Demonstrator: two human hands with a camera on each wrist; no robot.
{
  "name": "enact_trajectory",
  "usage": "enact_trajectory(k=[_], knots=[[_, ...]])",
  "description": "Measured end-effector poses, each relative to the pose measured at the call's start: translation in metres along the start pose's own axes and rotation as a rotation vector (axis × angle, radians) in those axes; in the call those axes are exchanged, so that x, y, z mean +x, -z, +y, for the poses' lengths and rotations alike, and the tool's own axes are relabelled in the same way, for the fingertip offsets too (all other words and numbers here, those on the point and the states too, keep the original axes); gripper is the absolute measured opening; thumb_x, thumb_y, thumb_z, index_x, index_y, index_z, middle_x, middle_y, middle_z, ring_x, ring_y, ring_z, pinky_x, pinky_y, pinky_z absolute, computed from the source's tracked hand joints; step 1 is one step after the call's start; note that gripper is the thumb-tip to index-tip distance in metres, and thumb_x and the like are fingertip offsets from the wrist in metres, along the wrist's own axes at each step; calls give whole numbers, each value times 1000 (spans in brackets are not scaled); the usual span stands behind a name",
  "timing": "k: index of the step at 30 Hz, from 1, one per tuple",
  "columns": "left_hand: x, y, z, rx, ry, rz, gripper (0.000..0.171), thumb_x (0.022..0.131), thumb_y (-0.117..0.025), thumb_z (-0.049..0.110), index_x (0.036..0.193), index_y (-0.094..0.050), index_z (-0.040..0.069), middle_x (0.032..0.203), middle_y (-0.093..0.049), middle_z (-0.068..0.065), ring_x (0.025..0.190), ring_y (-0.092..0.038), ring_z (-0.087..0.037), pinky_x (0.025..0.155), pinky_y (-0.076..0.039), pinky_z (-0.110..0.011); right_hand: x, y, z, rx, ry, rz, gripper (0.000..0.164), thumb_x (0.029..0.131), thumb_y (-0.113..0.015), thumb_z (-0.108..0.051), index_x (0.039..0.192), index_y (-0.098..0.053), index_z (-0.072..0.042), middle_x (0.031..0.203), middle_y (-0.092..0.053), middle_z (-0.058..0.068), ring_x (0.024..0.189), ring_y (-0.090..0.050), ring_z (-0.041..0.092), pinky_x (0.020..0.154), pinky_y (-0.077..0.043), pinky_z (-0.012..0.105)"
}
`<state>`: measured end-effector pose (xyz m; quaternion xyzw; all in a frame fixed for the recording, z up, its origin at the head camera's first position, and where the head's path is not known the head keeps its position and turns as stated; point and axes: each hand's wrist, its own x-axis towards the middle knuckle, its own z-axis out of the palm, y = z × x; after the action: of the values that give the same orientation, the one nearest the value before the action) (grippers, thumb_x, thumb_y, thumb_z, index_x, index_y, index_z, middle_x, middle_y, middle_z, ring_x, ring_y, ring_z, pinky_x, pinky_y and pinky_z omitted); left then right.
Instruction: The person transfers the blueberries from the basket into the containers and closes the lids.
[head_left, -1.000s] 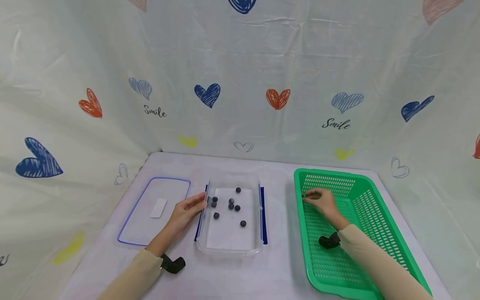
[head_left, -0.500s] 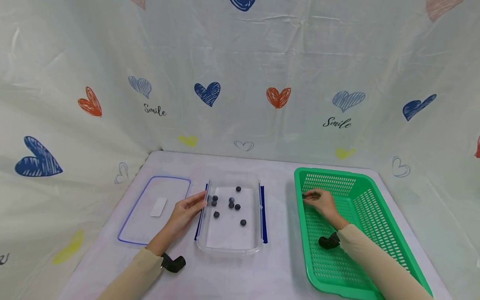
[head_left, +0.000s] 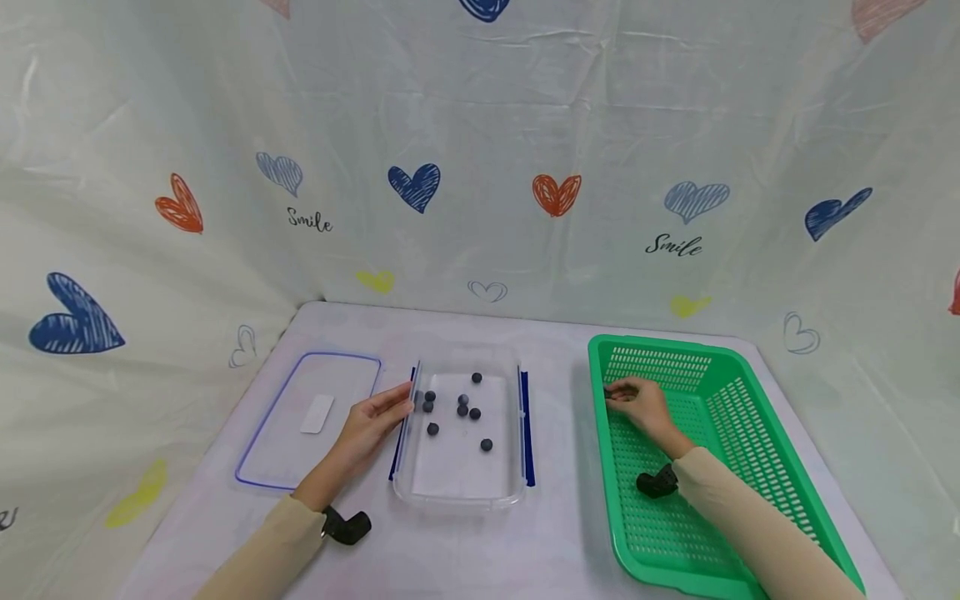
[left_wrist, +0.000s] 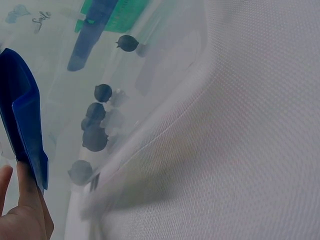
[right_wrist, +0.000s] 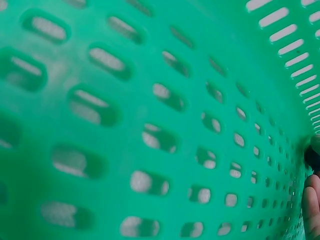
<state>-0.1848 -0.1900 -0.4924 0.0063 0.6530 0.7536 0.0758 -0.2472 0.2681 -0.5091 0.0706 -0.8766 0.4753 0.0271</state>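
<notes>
A clear plastic box (head_left: 461,502) with blue side latches stands mid-table in the head view. Several blueberries (head_left: 487,445) lie scattered on its bottom. My left hand (head_left: 371,425) touches the box's left side with extended fingers; the left wrist view shows the fingertips at a blue latch (left_wrist: 27,120). Inside the green basket (head_left: 617,517), my right hand (head_left: 641,407) pinches a dark blueberry (right_wrist: 313,159) close to the left wall. Only part of that berry shows past the fingers.
A clear lid with a blue rim (head_left: 262,433) lies left of the box, with a white label (head_left: 317,414) on it. The basket takes up the table's right side. Behind the table hangs a sheet (head_left: 480,250) printed with hearts.
The right fingers have shifted slightly at the basket's left wall, and the blueberry there is now more covered. The left hand, box and berries inside it stay put.
</notes>
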Motion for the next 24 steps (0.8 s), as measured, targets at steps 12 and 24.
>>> enact_trajectory(k=[12,24], knots=[[2,-1,1,-16,-9,0,56,84,-68,18,133,-46,0,137,-44,-14,118,-48,-12,94,-41,-20,0,-1,-4,-29,58,-7,19,79,-68,3,97,-64,7,89,-64,20,78,-61,25,63,-53,22],[2,0,0,-29,3,5,57,83,-69,17,132,-46,-1,136,-45,-13,117,-49,-12,94,-42,-21,0,2,-4,-1,23,-29,17,79,-69,2,96,-65,6,93,-64,21,80,-62,27,66,-55,28]])
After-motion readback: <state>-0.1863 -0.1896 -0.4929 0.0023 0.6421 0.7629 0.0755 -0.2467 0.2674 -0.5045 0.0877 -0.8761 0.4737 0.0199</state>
